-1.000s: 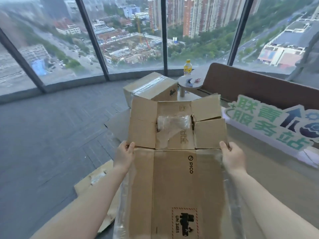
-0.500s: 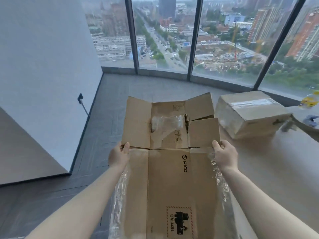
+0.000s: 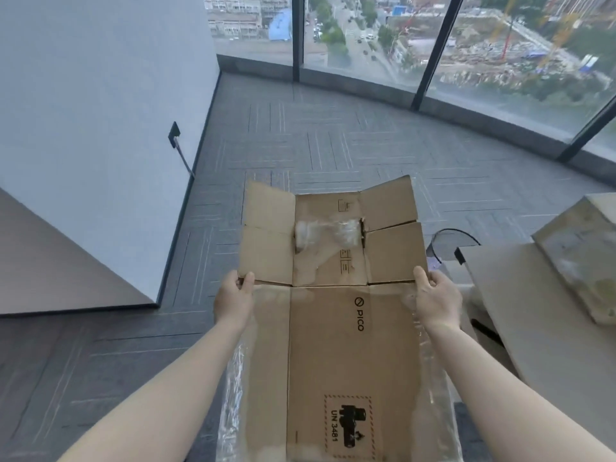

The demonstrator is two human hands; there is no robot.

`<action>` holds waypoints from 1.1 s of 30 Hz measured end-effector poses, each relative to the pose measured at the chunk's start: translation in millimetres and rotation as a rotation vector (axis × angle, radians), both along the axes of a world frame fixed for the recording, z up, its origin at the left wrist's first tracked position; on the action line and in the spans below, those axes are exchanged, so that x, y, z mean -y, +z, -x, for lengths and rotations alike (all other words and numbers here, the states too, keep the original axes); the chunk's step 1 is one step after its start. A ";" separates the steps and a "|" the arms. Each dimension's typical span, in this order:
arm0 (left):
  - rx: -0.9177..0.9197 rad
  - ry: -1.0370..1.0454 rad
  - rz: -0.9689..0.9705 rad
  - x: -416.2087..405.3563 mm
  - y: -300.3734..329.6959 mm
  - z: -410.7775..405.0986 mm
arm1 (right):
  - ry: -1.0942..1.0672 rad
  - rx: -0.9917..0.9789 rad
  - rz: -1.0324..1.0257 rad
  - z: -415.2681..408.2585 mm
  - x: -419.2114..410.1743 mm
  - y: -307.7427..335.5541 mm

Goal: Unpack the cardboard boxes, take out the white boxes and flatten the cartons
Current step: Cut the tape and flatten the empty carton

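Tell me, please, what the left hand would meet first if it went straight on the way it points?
Probably nothing: past the left hand gripping the flattened carton lies only bare floor, though depth is unclear.

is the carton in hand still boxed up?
No: the carton is flat, flaps spread, with the left hand and right hand gripping its side edges.

grey carpet floor (image 3: 333, 145), white wall (image 3: 83, 128), glass windows (image 3: 366, 35).

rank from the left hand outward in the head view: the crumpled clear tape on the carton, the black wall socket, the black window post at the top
1. Crumpled clear tape on the flattened brown cardboard carton, up and right of the left hand.
2. Black wall socket, on the white wall, far left.
3. Black window post, at the top, beyond the grey floor.
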State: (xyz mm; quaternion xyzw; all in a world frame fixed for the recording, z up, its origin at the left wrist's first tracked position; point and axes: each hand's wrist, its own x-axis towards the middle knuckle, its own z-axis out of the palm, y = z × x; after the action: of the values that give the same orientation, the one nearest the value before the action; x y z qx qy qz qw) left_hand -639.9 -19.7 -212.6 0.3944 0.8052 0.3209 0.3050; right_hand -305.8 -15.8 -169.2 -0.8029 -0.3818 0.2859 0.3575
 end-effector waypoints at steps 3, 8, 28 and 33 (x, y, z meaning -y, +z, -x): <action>0.018 0.007 0.042 -18.5 -36.5 3.9 | 0.015 0.054 0.054 6.3 -27.7 -34.4; 0.040 0.059 0.110 -45.0 -124.3 4.8 | 0.037 0.078 0.137 7.2 -71.0 -125.6; 0.061 0.057 0.139 -132.5 -638.4 -18.7 | 0.158 0.111 0.323 -40.2 -175.9 -653.9; 0.061 0.075 0.138 -153.0 -714.6 -15.1 | 0.205 0.107 0.343 -42.2 -200.5 -731.8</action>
State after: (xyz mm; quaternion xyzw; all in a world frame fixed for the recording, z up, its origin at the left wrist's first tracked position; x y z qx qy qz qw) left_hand -624.8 133.4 -927.3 0.3322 0.8300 0.2875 0.3438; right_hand -263.6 184.7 -901.0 -0.8231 -0.4256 0.3385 0.1638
